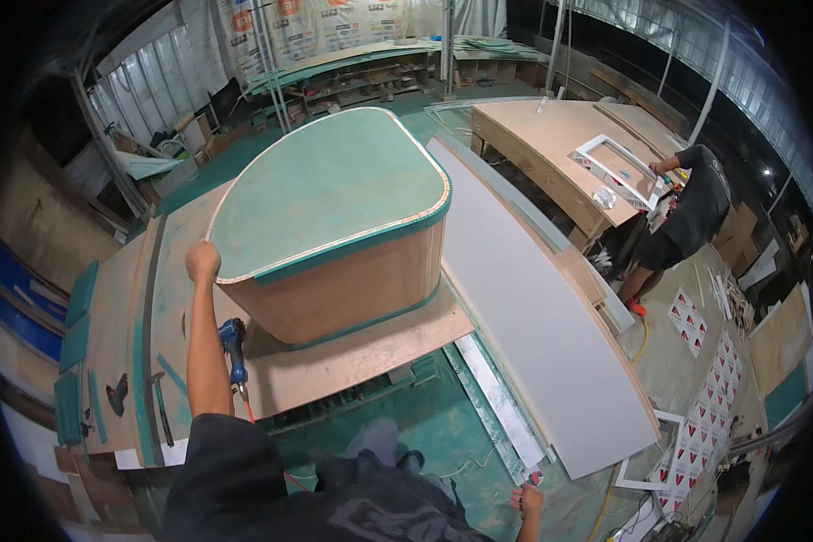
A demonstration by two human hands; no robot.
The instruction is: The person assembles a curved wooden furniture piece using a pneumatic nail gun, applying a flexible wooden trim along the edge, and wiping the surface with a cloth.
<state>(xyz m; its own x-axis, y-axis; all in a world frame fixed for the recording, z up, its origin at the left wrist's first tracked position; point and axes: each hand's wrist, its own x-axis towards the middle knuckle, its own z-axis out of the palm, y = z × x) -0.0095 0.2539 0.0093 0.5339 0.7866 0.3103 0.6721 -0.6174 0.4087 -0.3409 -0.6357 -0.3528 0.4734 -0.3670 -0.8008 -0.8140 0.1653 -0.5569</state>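
A rounded wooden cabinet with a green top and a pale edge strip stands on the workbench before me. My left hand is closed at the near left corner of that top, its fingers curled against the rim. Low on the right, beside the end of a long white strip, my right hand is closed around something small with a pinkish-red end, too small to name. By my left forearm a blue air nailer lies on the bench, an orange hose running from it.
Left on the bench lie a hammer and a dark hand tool. A long grey panel stretches along the right. Beyond, a person handles a white frame at another table. Patterned sheets cover floor at right.
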